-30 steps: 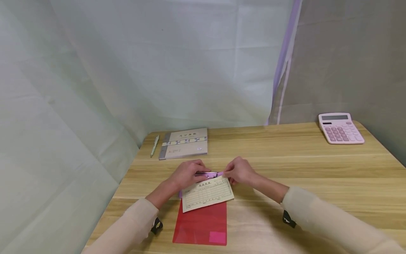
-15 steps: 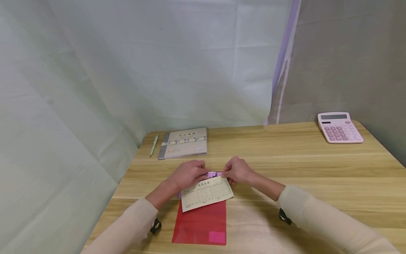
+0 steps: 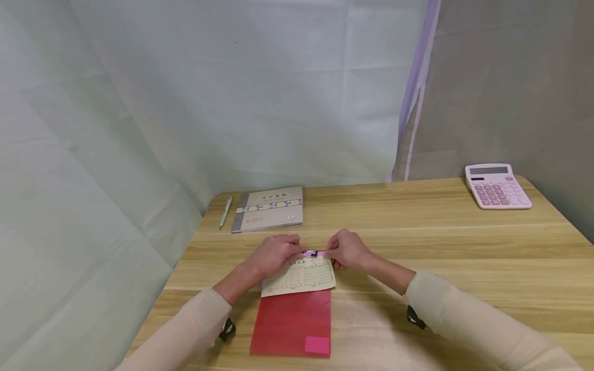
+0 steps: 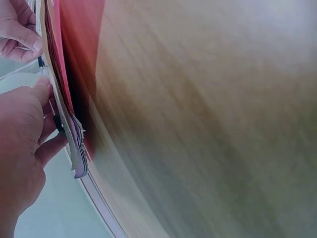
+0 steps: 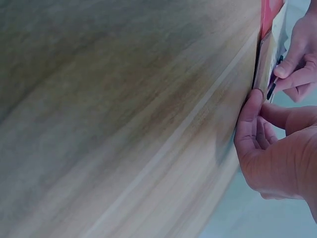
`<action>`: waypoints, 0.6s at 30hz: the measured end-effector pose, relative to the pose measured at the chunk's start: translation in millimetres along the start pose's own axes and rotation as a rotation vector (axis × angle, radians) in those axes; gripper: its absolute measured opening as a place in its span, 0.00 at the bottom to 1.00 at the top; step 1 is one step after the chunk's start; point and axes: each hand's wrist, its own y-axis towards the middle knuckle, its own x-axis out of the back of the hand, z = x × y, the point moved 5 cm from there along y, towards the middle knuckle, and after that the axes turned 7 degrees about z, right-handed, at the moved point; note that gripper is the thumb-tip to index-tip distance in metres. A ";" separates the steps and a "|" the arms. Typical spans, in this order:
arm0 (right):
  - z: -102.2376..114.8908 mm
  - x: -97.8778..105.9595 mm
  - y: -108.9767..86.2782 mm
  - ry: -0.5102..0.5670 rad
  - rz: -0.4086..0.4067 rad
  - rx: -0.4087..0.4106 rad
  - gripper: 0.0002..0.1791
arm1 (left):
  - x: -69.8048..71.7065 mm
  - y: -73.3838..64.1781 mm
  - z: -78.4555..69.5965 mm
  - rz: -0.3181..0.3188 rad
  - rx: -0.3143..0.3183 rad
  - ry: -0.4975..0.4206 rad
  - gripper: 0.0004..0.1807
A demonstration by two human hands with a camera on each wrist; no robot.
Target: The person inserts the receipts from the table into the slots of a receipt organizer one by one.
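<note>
A red folder (image 3: 291, 323) with a pink label lies on the table, with a pale yellow printed form (image 3: 301, 275) over its upper part. At the bundle's top edge, a purple strip (image 3: 308, 254) carries a thin metal paper fastener with a small black slider (image 3: 315, 253). My left hand (image 3: 275, 256) pinches the fastener; the left wrist view shows fingers around another black slider (image 4: 58, 123). At the top right corner, my right hand (image 3: 347, 249) pinches the paper bundle between thumb and fingers. Layered sheets (image 4: 74, 136) show edge-on in the left wrist view.
A banded booklet (image 3: 269, 210) and a light green pen (image 3: 226, 213) lie at the table's back left. In the far right corner is a pink calculator (image 3: 498, 186). Pale curtains (image 3: 278, 103) hang behind the wooden table (image 3: 417, 232).
The printed form has swung from a slant to nearly straight, its lower edge moving up and left over the red folder. Both hands stay at the top edge, almost still.
</note>
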 end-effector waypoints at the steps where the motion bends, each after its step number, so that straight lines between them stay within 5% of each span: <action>1: 0.1 0.0 -0.2 0.001 -0.002 0.006 0.08 | -0.1 0.1 -0.1 0.000 0.002 -0.001 0.14; 18: 2.4 -1.4 -1.3 -0.050 -0.047 0.024 0.10 | 0.6 -1.6 -1.4 -0.036 -0.034 0.017 0.13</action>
